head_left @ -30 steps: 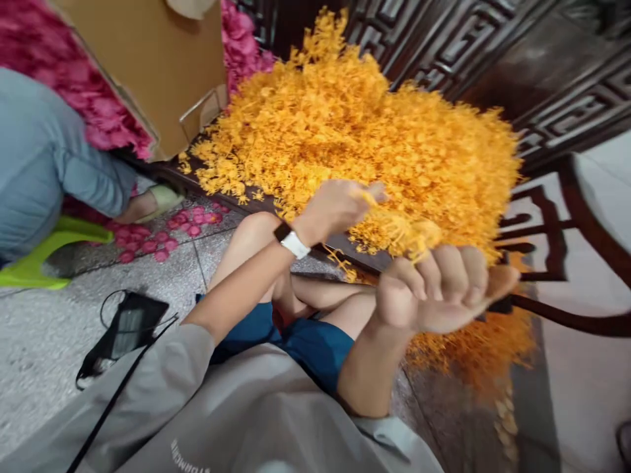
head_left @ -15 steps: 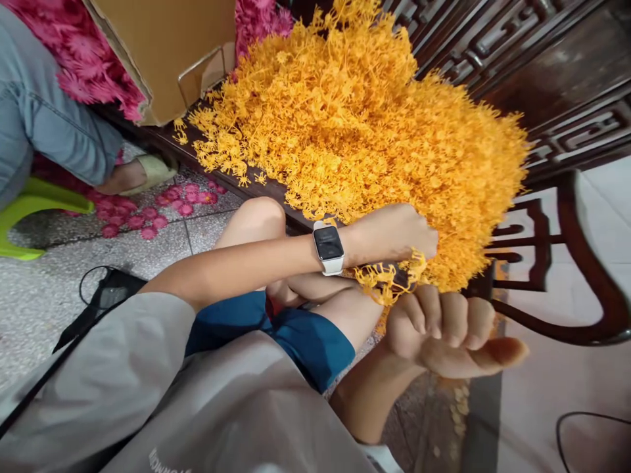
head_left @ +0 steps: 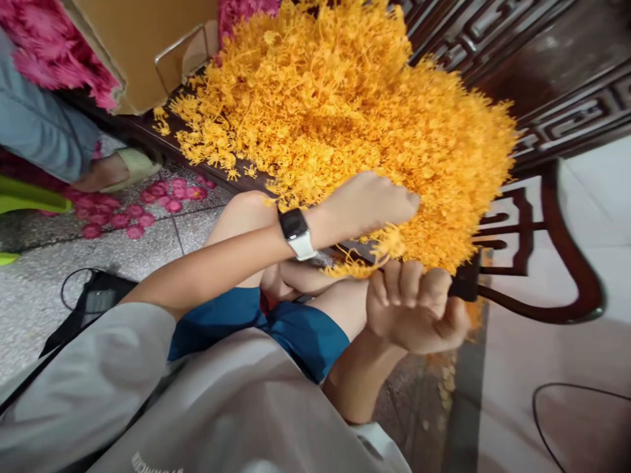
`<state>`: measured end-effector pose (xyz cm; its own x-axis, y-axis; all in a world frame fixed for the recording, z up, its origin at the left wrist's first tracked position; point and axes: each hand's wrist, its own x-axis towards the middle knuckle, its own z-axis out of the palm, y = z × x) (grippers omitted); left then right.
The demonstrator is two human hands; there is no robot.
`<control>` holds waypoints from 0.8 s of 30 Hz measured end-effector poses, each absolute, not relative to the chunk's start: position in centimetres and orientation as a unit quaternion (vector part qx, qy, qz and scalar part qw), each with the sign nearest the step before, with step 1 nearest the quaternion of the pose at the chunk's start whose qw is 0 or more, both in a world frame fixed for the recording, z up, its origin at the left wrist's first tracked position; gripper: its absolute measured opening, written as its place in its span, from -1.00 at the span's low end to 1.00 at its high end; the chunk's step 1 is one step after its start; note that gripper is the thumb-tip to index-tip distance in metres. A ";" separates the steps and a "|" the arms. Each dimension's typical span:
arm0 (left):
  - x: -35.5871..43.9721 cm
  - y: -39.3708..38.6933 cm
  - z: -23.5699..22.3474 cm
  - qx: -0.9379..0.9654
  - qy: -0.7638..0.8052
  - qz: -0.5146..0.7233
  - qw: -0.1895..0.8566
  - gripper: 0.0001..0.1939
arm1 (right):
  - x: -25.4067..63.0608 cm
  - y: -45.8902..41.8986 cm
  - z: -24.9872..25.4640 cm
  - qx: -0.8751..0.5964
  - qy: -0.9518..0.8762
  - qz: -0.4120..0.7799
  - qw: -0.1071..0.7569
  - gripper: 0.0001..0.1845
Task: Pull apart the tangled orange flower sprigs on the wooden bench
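Observation:
A big heap of small orange plastic flower pieces covers a dark wooden bench in front of me. My left hand, with a white smartwatch on its wrist, reaches into the near edge of the heap, fingers closed on a clump of orange pieces. My right hand is held up just below it, fingers curled into a fist, touching the hanging orange pieces. What lies inside that fist is hidden.
A cardboard box stands at the back left beside pink flower pieces. More pink flowers lie on the tiled floor. Another person's leg and sandal are at the left. A black mask lies on the floor.
My left hand lifted out of the heap's edge and moved slightly up and left with a clump. My right fist rose closer to it and its thumb folded in.

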<state>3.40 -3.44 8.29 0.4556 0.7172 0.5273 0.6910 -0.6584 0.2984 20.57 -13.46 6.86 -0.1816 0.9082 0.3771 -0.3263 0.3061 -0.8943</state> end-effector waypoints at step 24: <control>1.0 -8.2 13.2 0.827 0.531 0.184 0.016 -0.54 | 17.2 -20.7 11.8 -0.451 -0.785 0.042 0.424 -0.65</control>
